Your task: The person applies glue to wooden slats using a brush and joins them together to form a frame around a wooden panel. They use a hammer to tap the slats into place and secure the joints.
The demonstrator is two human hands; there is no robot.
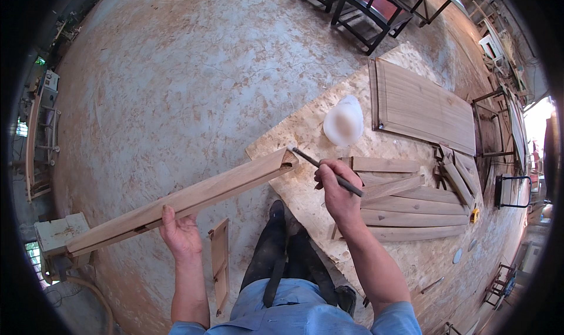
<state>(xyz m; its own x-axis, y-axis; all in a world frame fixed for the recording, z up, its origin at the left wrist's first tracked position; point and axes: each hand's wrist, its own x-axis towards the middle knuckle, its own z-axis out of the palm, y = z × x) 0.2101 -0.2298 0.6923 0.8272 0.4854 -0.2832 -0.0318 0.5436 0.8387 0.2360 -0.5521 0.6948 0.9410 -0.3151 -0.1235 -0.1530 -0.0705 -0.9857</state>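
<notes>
The long beam [194, 197] bars the space ahead of the left hand [181, 235]. On the bench [312, 207], a hand could pass between the white container [343, 125] and the wooden slats [411, 205]; farther right, the wide panel [426, 109] stands in the way.

Wooden beam [197, 195]: long, straight, pale brown with visible grain; held aslant, one end at lower left, the other higher, near the centre of view; the upper right end is cut at an angle, with a darker hollow in its face; a lengthwise line runs along the lower side, and a dark, narrow recess shows nearer the left end. Slim tool [310, 160]: dark, rod-like, pale at the tip; held slanting, tip to upper left, at the beam's cut end; actual contact cannot be confirmed.
</notes>
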